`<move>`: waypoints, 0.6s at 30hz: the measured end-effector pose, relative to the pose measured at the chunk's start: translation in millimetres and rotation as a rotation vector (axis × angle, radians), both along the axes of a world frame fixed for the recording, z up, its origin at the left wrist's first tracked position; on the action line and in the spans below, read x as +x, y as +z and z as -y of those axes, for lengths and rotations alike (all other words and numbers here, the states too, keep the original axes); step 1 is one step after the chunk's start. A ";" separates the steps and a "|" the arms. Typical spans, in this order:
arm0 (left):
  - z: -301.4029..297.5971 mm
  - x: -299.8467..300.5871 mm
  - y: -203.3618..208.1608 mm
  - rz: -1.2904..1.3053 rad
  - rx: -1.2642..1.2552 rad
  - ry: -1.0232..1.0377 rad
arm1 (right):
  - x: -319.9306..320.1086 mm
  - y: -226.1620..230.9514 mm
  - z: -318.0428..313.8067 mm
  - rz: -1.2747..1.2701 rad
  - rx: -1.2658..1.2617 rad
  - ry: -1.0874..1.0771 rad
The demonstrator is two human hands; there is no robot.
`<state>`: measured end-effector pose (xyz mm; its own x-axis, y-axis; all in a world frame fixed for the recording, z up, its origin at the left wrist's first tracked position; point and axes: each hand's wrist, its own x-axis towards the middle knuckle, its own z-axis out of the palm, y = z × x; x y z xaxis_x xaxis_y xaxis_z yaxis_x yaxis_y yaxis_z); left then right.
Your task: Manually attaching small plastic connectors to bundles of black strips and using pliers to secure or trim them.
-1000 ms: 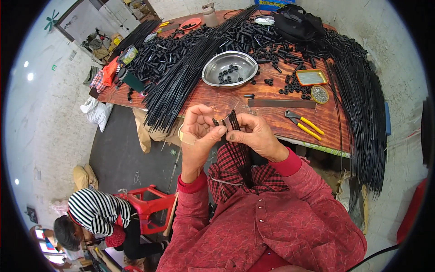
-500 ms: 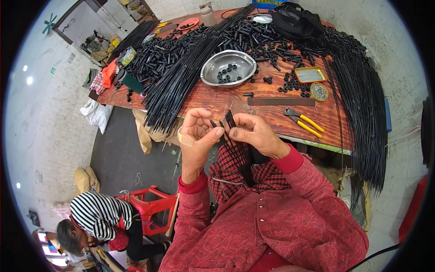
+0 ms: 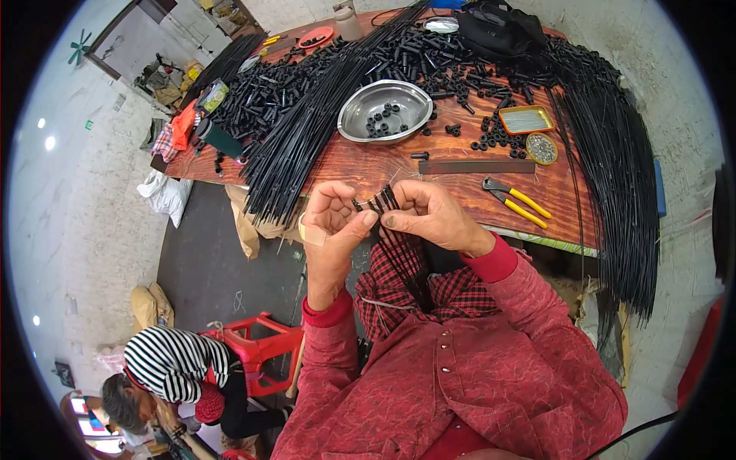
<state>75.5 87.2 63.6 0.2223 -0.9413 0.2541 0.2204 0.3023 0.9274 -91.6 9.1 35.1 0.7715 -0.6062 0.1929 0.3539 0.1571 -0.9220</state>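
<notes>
Several thin black rods point(image 3: 404, 264) stand in a slanting bundle between my hands, running down to my lap over a checked red-and-black cloth point(image 3: 460, 296). Their upper ends fan out side by side, with a pale thin strand across them. My left hand point(image 3: 332, 222) pinches the rods near the top between thumb and fingers; a tan bandage is on its thumb side. From the other side my right hand point(image 3: 438, 218) grips the same rods, its thumb pressed on them. The fingertips behind the rods are partly hidden.
On the wooden table point(image 3: 368, 170) ahead are a metal bowl point(image 3: 351, 121) of small black rings, yellow-handled pliers point(image 3: 517, 203), a flat dark bar point(image 3: 477, 167), a tray of pins point(image 3: 526, 119) and long rod bundles point(image 3: 303, 126). A person point(image 3: 180, 364) bends beside a red stool point(image 3: 264, 345) at left.
The rods' upper ends are now spread in a more even row between my fingers. My hands stay nearly in place. The person at left has shifted slightly.
</notes>
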 end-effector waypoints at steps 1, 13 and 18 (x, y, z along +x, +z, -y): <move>0.6 -0.8 -0.1 0.001 0.001 -0.001 | 0.2 -0.4 0.3 0.001 0.001 -0.001; -11.6 3.3 10.4 -0.056 -0.003 -0.128 | 15.1 4.0 -23.0 -0.038 -0.009 -0.177; -26.8 19.4 6.5 0.088 -0.066 -0.104 | 27.3 -5.8 -27.0 -0.001 -0.075 -0.120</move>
<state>94.9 114.0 70.1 0.0985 -0.9387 0.3304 0.1720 0.3430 0.9234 -64.4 36.1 29.3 0.6943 -0.6784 0.2402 0.3650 0.0442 -0.9300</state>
